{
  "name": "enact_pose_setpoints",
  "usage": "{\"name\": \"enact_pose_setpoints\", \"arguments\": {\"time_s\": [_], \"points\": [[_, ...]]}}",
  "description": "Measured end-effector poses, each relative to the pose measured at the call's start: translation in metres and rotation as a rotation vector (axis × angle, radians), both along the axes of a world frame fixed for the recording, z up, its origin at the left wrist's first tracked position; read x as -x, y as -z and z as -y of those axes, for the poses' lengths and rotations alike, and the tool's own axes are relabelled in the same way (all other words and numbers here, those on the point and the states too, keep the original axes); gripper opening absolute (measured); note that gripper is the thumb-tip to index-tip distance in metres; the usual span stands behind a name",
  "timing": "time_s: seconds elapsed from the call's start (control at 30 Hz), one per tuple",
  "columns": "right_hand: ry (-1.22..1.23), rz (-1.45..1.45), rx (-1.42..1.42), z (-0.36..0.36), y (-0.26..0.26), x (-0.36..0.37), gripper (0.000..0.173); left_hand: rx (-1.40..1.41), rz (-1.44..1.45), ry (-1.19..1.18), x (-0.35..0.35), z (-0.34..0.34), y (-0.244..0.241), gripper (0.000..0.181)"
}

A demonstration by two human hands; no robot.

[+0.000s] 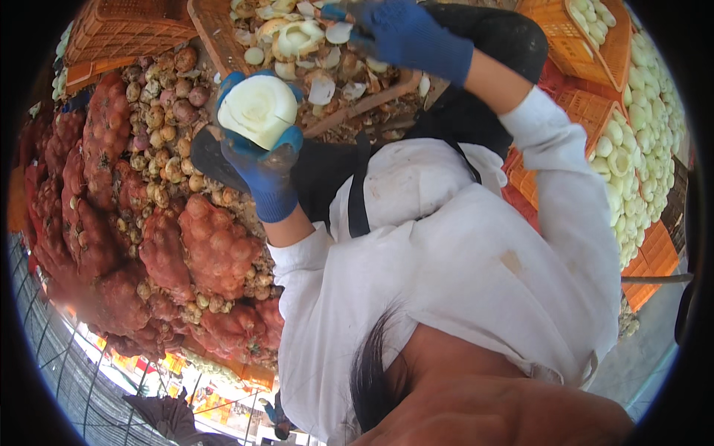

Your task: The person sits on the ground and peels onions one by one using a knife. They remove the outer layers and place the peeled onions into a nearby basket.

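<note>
My left hand, in a dirty blue knitted glove, holds a large peeled white onion with the fingers wrapped around its sides. My right hand, in a matching glove, is up and to the right of it, over the far side of a crate of onion peelings. Its fingers are blurred and partly cut by the top edge, so I cannot tell whether they hold a tool. White onion layers, dry skins and a small pale onion piece lie in the crate.
Red mesh sacks of onions and loose unpeeled onions are heaped at the left. An orange crate stands at the upper left. Orange crates and heaps of peeled onions stand at the right. My knees flank the peelings crate.
</note>
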State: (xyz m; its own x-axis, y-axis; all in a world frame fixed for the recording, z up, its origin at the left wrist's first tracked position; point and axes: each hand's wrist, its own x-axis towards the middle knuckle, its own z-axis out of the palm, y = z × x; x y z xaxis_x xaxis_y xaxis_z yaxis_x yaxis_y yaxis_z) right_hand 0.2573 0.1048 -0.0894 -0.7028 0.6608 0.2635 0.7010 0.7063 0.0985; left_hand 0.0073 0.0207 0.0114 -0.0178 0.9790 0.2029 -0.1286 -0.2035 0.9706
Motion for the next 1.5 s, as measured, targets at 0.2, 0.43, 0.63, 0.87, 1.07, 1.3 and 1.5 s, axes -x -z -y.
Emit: {"name": "enact_pose_setpoints", "arguments": {"time_s": [0.2,0.43,0.63,0.87,1.07,1.3,1.5], "points": [[-0.026,-1.675,1.506,0.053,-0.066,0.051,0.045,-0.186,-0.848,-0.045,-0.027,-0.017,0.001,0.079],[0.357,-2.152,1.844,0.052,-0.04,-0.046,0.041,0.227,-0.039,0.339,-0.038,-0.008,0.011,0.079],[0.354,-2.56,0.815,0.044,-0.014,-0.313,0.04,0.308,-0.233,-0.005,0.023,-0.02,0.006,0.057],[0.605,-2.473,0.601,0.013,-0.024,-0.361,0.029,0.176,-0.386,-0.073,0.038,-0.076,0.003,0.055],[0.58,-2.155,0.978,-0.08,-0.042,-0.226,0.029,0.366,-0.941,0.275,0.037,-0.175,0.122,0.083],[0.286,-1.585,0.908,-0.082,-0.021,-0.185,0.054,0.523,-0.897,-0.381,-0.042,-0.165,0.249,0.086],[0.331,-1.383,0.856,-0.07,-0.04,-0.146,0.052,0.773,-0.998,-0.387,-0.052,-0.134,0.229,0.095]]}}
